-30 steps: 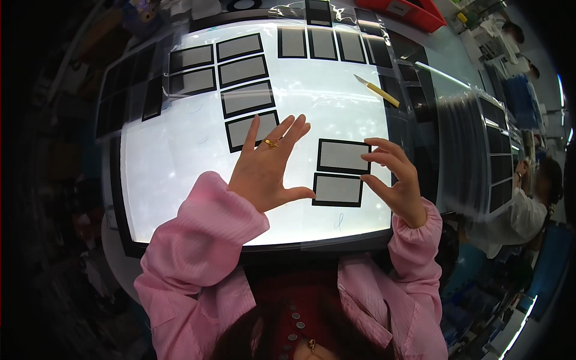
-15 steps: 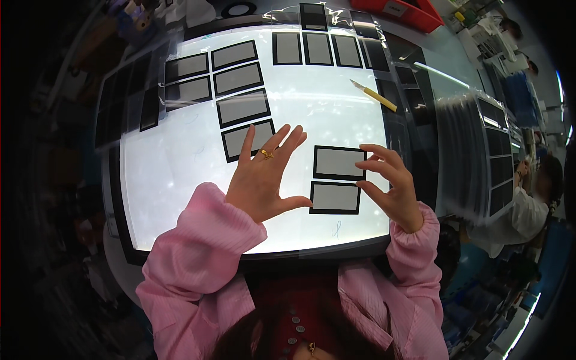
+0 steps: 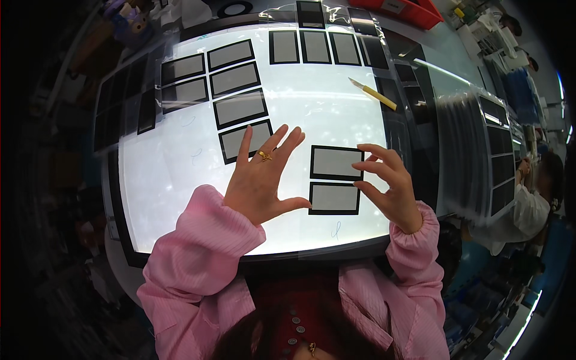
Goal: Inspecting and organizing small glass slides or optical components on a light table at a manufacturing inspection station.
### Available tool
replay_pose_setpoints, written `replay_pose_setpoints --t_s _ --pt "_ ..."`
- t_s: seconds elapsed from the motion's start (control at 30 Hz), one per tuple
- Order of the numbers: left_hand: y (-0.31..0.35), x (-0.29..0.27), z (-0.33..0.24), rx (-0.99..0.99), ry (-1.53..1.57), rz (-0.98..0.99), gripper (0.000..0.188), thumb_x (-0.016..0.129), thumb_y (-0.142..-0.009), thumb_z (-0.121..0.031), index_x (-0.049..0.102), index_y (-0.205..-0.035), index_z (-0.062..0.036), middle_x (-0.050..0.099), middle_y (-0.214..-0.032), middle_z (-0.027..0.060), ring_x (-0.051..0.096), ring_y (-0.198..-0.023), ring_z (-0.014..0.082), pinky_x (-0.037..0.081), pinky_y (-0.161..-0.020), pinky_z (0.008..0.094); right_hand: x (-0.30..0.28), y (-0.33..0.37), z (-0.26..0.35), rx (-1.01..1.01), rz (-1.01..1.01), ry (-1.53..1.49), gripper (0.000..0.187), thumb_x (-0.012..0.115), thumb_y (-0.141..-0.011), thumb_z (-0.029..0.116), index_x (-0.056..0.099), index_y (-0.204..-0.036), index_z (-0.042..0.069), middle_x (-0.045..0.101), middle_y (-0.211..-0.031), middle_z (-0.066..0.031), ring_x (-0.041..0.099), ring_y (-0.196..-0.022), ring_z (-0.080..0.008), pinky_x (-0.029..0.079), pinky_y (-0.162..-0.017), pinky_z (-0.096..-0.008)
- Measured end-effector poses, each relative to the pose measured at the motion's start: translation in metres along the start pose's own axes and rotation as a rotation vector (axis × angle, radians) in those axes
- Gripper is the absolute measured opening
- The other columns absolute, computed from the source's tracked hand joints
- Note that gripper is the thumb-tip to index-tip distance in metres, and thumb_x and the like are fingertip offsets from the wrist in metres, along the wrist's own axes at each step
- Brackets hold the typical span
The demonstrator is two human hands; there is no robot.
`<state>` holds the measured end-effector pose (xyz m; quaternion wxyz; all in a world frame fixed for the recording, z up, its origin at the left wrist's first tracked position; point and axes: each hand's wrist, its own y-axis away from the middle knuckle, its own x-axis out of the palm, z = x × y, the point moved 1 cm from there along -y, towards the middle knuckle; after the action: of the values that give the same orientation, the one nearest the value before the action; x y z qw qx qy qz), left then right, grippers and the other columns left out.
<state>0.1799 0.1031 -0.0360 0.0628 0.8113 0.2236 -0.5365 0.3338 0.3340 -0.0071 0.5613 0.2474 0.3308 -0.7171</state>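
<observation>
On a glowing white light table (image 3: 174, 210) lie grey rectangular panels with black borders. Two of them are stacked one above the other at my right: an upper panel (image 3: 336, 162) and a lower panel (image 3: 333, 198), with a narrow gap between. My left hand (image 3: 255, 183) is spread flat, its thumb tip at the lower panel's left edge. Its fingers partly cover another bordered panel (image 3: 243, 141). My right hand (image 3: 390, 183) is curved with thumb and fingers apart. Its fingertips touch or hover over the upper panel's right edge, and the thumb is by the gap.
More bordered panels (image 3: 240, 108) form a column and a pair at the left; others (image 3: 315, 47) stand in a row at the far side. A yellow-handled craft knife (image 3: 378, 96) lies at right. Clear sleeves with dark panels (image 3: 468, 150) and a red bin (image 3: 414, 12) sit beyond.
Both hands hold nearly the same pose over the panels. The view has shifted very slightly; nothing was visibly picked up or put down.
</observation>
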Motion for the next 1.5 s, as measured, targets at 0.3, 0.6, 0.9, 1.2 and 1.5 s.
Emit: replay_pose_setpoints --t_s 0.3,0.6,0.9,1.2,1.5 --pt "0.0024 0.0024 0.0008 0.089 -0.010 -0.027 0.084 0.083 -0.065 -0.056 0.053 -0.141 -0.0335 0.040 -0.157 -0.0025 0.026 -0.151 0.0231 0.011 -0.122 0.0633 0.0008 -0.0009 0.0022 -0.001 0.000 0.020 0.041 0.083 -0.070 -0.001 0.073 -0.108 0.010 0.062 -0.132 -0.0076 0.059 -0.104 -0.0224 0.051 -0.088 -0.0330" --pt "0.0021 0.0031 0.0010 0.087 -0.003 -0.030 0.074 0.082 -0.065 -0.056 0.061 -0.133 -0.0355 0.040 -0.157 -0.0029 0.026 -0.151 0.0233 0.009 -0.121 0.0636 0.0010 -0.0010 0.0015 -0.003 0.005 0.034 0.040 0.083 -0.071 -0.001 0.073 -0.108 0.010 0.062 -0.132 -0.0076 0.060 -0.104 -0.0223 0.051 -0.088 -0.0331" --pt "0.0032 0.0025 0.0015 0.096 -0.020 -0.022 0.074 0.081 -0.066 -0.057 0.060 -0.133 -0.0360 0.043 -0.156 -0.0059 0.026 -0.151 0.0227 0.008 -0.122 0.0630 0.0019 -0.0004 0.0011 0.007 0.007 0.027 0.040 0.083 -0.071 -0.001 0.073 -0.108 0.011 0.062 -0.133 -0.0071 0.060 -0.103 -0.0217 0.051 -0.089 -0.0331" --pt "0.0048 0.0019 0.0010 0.089 -0.031 -0.002 0.070 0.080 -0.069 -0.057 0.060 -0.133 -0.0358 0.039 -0.158 -0.0029 0.025 -0.151 0.0224 0.008 -0.121 0.0635 0.0026 0.0004 0.0024 0.004 0.010 0.033 0.040 0.082 -0.072 -0.002 0.073 -0.109 0.011 0.061 -0.133 -0.0070 0.059 -0.102 -0.0213 0.050 -0.088 -0.0330" --pt "0.0057 -0.0015 -0.0035 0.087 -0.071 0.008 0.067 0.080 -0.074 -0.054 0.060 -0.135 -0.0335 0.036 -0.160 0.0030 0.022 -0.152 0.0304 0.011 -0.118 0.0668 0.0027 -0.0003 0.0015 -0.014 0.016 0.030 0.041 0.081 -0.072 -0.003 0.072 -0.110 0.009 0.061 -0.133 -0.0072 0.058 -0.099 -0.0206 0.049 -0.086 -0.0326"
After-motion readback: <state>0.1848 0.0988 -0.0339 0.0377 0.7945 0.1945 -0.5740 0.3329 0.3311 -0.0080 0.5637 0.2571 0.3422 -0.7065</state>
